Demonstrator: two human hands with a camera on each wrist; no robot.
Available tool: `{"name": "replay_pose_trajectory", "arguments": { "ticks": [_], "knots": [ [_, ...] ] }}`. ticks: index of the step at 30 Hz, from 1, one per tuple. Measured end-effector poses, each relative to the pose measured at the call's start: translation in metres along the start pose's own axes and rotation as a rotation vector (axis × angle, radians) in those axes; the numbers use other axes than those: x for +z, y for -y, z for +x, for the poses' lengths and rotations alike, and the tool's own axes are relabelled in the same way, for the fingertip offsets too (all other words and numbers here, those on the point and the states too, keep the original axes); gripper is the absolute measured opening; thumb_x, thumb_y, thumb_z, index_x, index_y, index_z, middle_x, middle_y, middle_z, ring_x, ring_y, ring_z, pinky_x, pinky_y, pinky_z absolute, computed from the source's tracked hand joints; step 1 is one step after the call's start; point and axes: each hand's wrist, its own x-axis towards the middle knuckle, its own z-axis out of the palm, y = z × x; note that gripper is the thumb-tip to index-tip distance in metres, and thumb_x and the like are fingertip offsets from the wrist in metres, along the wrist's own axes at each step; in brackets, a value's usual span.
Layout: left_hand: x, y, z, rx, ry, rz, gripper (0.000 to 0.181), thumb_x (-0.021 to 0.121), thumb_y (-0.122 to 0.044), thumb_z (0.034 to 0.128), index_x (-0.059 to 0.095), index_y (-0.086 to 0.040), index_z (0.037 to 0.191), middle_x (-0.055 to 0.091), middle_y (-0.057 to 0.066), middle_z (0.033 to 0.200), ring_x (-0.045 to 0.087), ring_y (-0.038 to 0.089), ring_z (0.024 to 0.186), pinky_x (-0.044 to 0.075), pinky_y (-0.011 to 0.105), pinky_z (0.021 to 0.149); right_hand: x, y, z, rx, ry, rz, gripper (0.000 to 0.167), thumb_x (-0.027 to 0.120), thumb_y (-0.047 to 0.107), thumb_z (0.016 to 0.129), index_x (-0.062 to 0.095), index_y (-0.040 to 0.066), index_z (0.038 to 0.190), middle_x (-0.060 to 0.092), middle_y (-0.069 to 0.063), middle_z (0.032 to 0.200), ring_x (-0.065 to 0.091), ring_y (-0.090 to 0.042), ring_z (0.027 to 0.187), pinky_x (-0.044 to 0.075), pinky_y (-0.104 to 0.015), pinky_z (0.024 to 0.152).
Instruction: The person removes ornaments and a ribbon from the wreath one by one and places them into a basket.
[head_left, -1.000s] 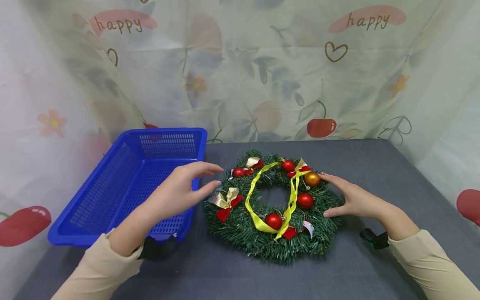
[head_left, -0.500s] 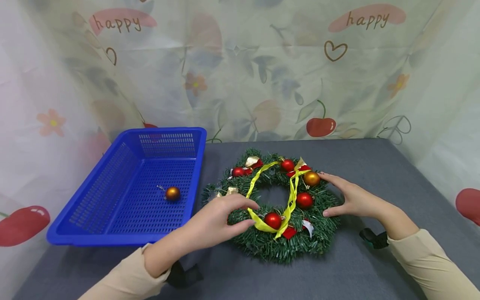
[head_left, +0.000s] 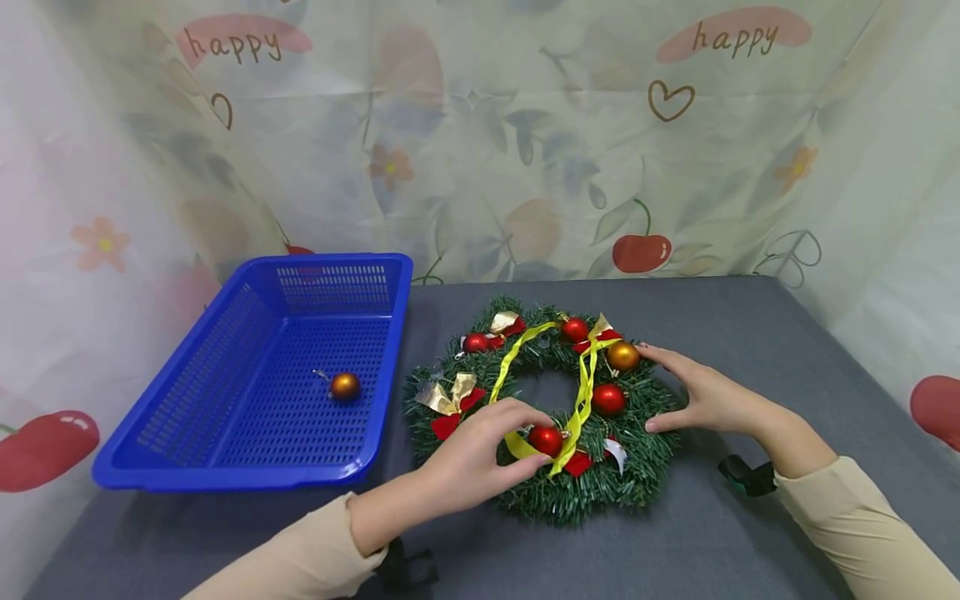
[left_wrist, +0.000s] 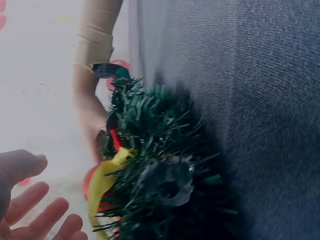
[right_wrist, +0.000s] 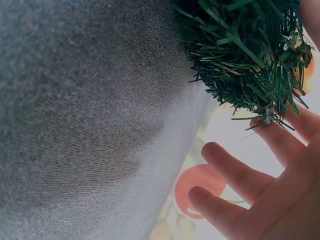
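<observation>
I see the shiny red ball ornament (head_left: 545, 442) on the near side of the round green tinsel wreath (head_left: 577, 502), on the grey worktop (head_left: 735, 325). The left hand (head_left: 476, 450) is unclenched around it, thumb and forefinger parted; the right hand (head_left: 712, 402) lies spread at the wreath's edge. I'd judge the ball light, hard, slick: pinch its sides, clear of the flat yellow ribbon (head_left: 582, 408).

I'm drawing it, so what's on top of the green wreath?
Four red balls, one gold ball, yellow ribbon and bows. The left hand covers some of the wreath, so I can't see what's under there.
</observation>
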Motion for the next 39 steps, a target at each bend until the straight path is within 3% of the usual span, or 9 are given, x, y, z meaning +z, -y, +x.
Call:
{"name": "replay_pose_trajectory", "arguments": {
  "ticks": [12,23,31,39],
  "knots": [
    [0.014,0.014,0.013,-0.041,-0.029,0.055,0.026,0.066,-0.023,0.0870,0.065,-0.012,0.111,0.064,0.000,0.105,0.058,0.013,0.089,0.048,0.021,0.076,0.002,-0.001,0.000,0.006,-0.003,0.002,0.101,0.075,0.047,0.072,0.021,0.007,0.148,0.023,-0.026,0.151,0.030,-0.048,0.132,0.032,-0.065,0.099],
    [0.020,0.021,0.014,-0.084,0.040,0.111,0.031,0.068,-0.025,0.0855,0.063,-0.013,0.114,0.064,0.001,0.107,0.058,0.013,0.091,0.048,0.020,0.075,0.001,-0.001,0.000,0.017,0.005,0.016,0.102,0.075,0.048,0.072,0.020,0.007,0.149,0.022,-0.025,0.151,0.030,-0.048,0.133,0.032,-0.065,0.099],
    [0.018,0.019,0.012,-0.077,0.040,0.144,0.031,0.067,-0.023,0.0849,0.063,-0.013,0.115,0.065,0.002,0.108,0.059,0.015,0.096,0.048,0.023,0.078,0.002,0.000,0.000,0.016,0.001,0.014,0.102,0.075,0.048,0.072,0.021,0.007,0.148,0.023,-0.025,0.151,0.032,-0.048,0.132,0.033,-0.065,0.099],
    [0.010,0.017,0.010,-0.068,0.013,0.157,0.033,0.066,-0.019,0.0838,0.063,-0.011,0.115,0.063,0.003,0.107,0.058,0.015,0.092,0.049,0.019,0.072,0.003,-0.001,0.000,0.014,-0.004,0.010,0.101,0.075,0.048,0.072,0.021,0.007,0.148,0.023,-0.025,0.151,0.033,-0.048,0.131,0.034,-0.064,0.098]
  ]
}}
